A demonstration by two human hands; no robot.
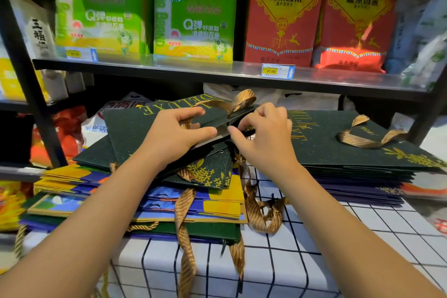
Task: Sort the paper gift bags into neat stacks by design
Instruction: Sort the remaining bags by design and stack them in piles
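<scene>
Head view looked down past a black shelf unit (217, 72) whose upper board carried green rice bags (193, 7) and red rice bags (283, 12), with a yellow price tag (277, 71) clipped to its clear front edge. Below it lay a white cloth with a black grid (302, 261), and on that cloth sat the gift bags.

At the left a loose, untidy pile of blue-and-yellow bags (217, 201) spread across the cloth, with dark green bags (208, 172) slanting on top of it and gold striped ribbon handles (183, 220) trailing off the front. At the right a neater stack of dark green bags (350, 147) rested on purple ones (362, 191), its top bag showing gold lettering and a ribbon handle (370, 138) lying flat.

Between the two piles, a single dark green bag marked DELUXE (135, 126) was held slightly raised above the left pile. The left hand (176, 133) gripped its open edge, fingers curled over the top face and thumb pressed beneath. The right hand (263, 133) pinched the same edge just beside it, thumb and forefinger closed narrowly on the paper, the other fingers curled. A gold ribbon loop (242, 99) stood up just behind both hands.
</scene>
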